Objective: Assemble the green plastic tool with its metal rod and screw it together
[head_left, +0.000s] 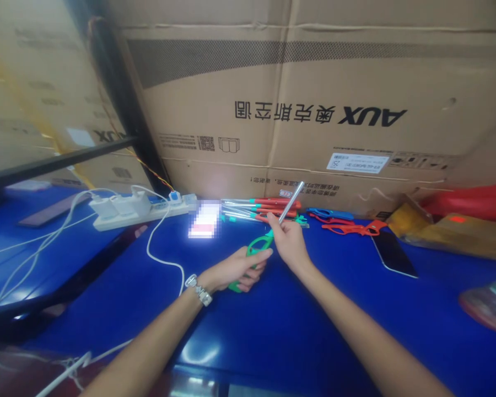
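My left hand (242,268) is wrapped round the green handle of a long-necked gas lighter (259,243). The lighter tilts up to the right, its silver tube pointing at the cardboard behind. My right hand (290,242) is closed on the lighter where the tube meets the handle; that joint is partly hidden by the fingers. Just beyond my hands lies a pile of similar lighters (264,208) with silver tubes and red and teal parts. To their right are a blue handle piece (329,214) and orange-red handle pieces (351,226).
A large cardboard box (297,71) stands behind the blue table (314,336). At left, a white power strip (165,212) trails cables across the tabletop. A dark phone (392,255) lies at right, near a brown and red bag (463,229). A bright pixelated patch (206,219) sits left of the pile.
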A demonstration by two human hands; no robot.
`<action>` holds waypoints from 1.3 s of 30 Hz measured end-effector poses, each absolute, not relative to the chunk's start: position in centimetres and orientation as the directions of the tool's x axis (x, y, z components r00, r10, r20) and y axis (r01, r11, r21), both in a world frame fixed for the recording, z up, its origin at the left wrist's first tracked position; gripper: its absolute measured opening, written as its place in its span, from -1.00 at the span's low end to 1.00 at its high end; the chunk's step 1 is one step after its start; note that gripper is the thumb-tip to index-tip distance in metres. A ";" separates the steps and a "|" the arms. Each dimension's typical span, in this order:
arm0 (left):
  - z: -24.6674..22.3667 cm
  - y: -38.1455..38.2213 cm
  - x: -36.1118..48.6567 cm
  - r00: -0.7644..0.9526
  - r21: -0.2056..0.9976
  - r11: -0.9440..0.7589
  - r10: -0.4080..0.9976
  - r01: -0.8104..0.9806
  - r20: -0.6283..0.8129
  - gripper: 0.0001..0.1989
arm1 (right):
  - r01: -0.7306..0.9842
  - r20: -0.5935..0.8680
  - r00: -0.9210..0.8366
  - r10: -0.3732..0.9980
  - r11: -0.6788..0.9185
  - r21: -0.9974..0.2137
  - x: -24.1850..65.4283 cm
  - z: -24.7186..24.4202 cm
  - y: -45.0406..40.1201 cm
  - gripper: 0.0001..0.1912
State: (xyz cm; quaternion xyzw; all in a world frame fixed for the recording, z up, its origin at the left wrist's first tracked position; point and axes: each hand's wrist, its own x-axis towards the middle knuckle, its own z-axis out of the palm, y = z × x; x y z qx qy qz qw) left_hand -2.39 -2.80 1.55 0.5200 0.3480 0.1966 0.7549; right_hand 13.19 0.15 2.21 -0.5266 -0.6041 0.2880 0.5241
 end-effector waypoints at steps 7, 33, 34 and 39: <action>1.1 -2.8 -2.3 0.649 0.935 0.346 0.695 0.077 -0.310 -0.41 | 0.468 0.346 0.012 0.938 0.301 -0.831 13.4 2.5 1.1 -0.53; 1.4 -3.1 -2.2 0.701 0.942 0.315 0.647 0.112 -0.300 -0.43 | -0.053 0.124 -0.153 0.980 0.118 -0.992 13.5 2.9 0.0 -0.47; 1.4 -3.1 -2.2 0.709 0.941 0.317 0.637 0.116 -0.302 -0.43 | -0.126 0.104 -0.146 0.984 0.086 -0.988 13.1 3.1 0.0 -0.44; 0.9 -3.3 -2.0 0.701 0.935 0.350 0.652 0.060 -0.289 -0.43 | -0.228 0.111 -0.179 0.977 0.068 -0.971 11.4 3.3 -0.2 -0.33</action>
